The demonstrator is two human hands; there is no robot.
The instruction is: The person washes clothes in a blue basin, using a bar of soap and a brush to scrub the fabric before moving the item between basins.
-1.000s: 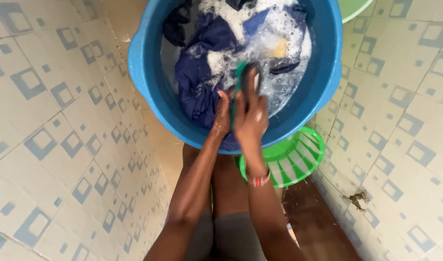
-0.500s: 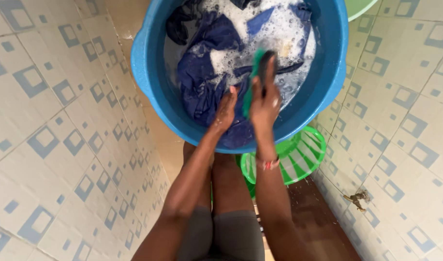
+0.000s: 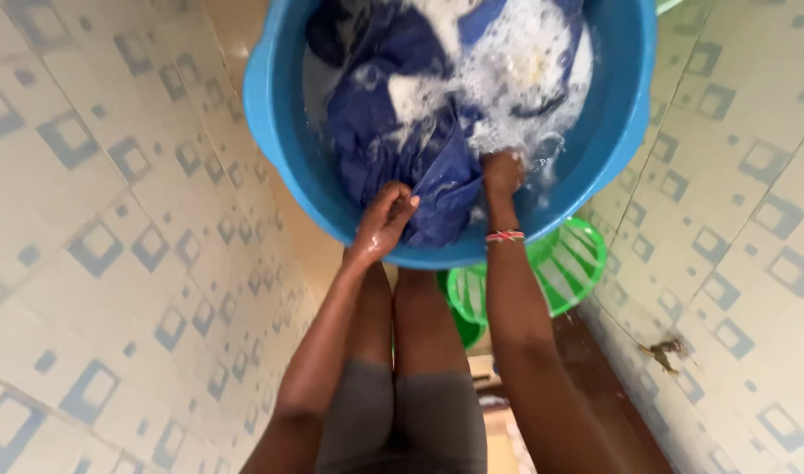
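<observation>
We're mid-wash here: the dark blue wet cloth garment [image 3: 402, 132] lies soaked and soapy in the round blue plastic basin [image 3: 283, 132], white suds [image 3: 516, 79] thick over the water, nothing rinsed or wrung that we can see. Our left hand [image 3: 383, 219] is closed, pinching a fold of the garment at the near rim. Our right hand [image 3: 502, 173] dips into the foam just beside it; we cannot tell its grip.
</observation>
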